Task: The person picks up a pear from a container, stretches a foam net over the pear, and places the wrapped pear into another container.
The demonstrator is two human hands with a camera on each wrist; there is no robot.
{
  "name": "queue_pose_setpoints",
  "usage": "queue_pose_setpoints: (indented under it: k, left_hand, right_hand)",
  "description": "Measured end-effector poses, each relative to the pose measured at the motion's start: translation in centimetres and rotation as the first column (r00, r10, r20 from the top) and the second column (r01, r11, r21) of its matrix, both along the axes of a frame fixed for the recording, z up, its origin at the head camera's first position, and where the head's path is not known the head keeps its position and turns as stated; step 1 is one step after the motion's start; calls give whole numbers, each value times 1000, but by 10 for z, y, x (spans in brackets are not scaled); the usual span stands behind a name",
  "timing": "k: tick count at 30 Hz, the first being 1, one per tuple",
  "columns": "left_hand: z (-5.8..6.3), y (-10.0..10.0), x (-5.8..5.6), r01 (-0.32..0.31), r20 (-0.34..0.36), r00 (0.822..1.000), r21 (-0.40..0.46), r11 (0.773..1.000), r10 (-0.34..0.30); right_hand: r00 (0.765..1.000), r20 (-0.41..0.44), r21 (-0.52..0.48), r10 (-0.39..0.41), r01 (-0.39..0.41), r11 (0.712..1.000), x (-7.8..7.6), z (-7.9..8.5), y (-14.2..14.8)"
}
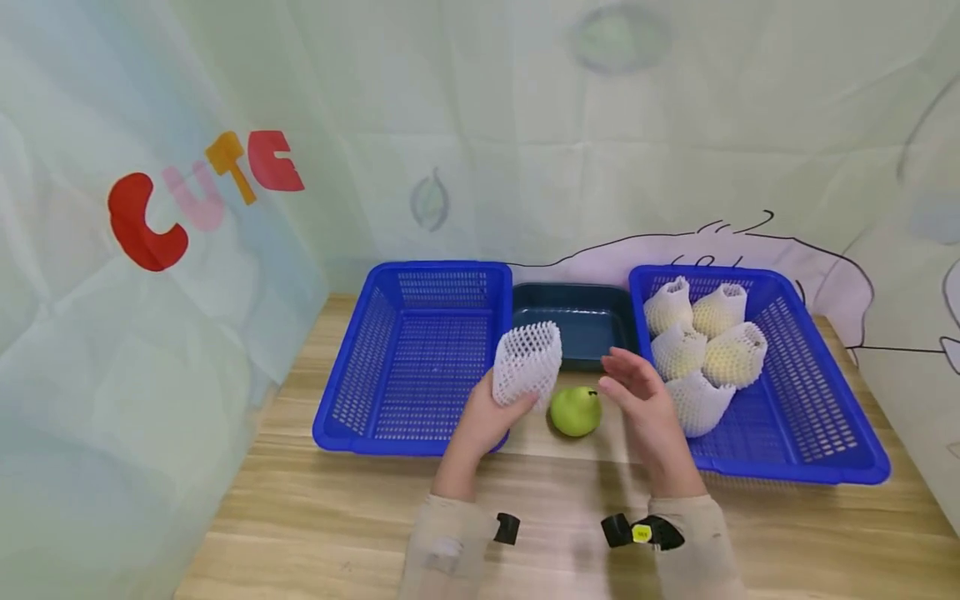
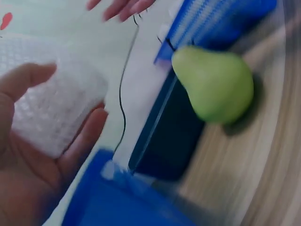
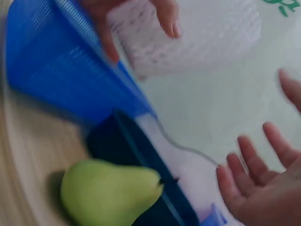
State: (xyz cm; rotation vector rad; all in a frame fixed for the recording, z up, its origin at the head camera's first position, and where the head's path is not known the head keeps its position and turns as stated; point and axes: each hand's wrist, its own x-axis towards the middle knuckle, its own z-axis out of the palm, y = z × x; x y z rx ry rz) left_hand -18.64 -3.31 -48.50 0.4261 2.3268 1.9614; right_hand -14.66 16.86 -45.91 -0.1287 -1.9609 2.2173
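A white foam net sleeve [image 1: 528,360] is held in my left hand [image 1: 486,417], the thumb across its near side and the mesh mouth pointing up. The left wrist view shows the same foam net [image 2: 56,99] between thumb and fingers. A green pear [image 1: 576,412] stands on the table between my hands, its stem toward the right. My right hand [image 1: 643,408] is raised just right of the pear, fingers spread apart and holding nothing. In the right wrist view the right hand's fingers [image 3: 251,172] are loosely bent, away from the pear [image 3: 110,193].
On the left stands a blue basket [image 1: 322,425] with nothing in it. A dark green tray [image 1: 573,364] sits behind the pear. The right blue basket [image 1: 840,471] contains several net-wrapped fruits [image 1: 678,354]. A printed curtain [image 1: 480,167] closes off the back.
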Motion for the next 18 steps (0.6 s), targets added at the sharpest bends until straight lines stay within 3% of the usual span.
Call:
queue_pose_setpoints:
  k: [3,7,10,13,18]
  left_hand:
    - [-6,-5,-4,-78,-64,995,-35,996,76]
    - [-13,-4,-7,-82,-106,992,-59,995,75]
    - [-15,-5,-8,-52,-113,993,-63,997,44]
    - [-15,-8,-7,2,-78,997,-65,998,-7]
    - [-10,-13,-4,86,-26,996,-96,992,-89]
  right_hand:
    - [989,146,181,-8,-19,983,-5,-14,-1]
    - [969,242,371,-41,-53,927,-11,-44,-6]
    - [966,249,423,-73,-41,905,-14,-67,-9]
    - [962,259,432,-84,-38,901,-16,-85,-10]
    - [955,282,434,-96,-38,900,-20,-95,-12]
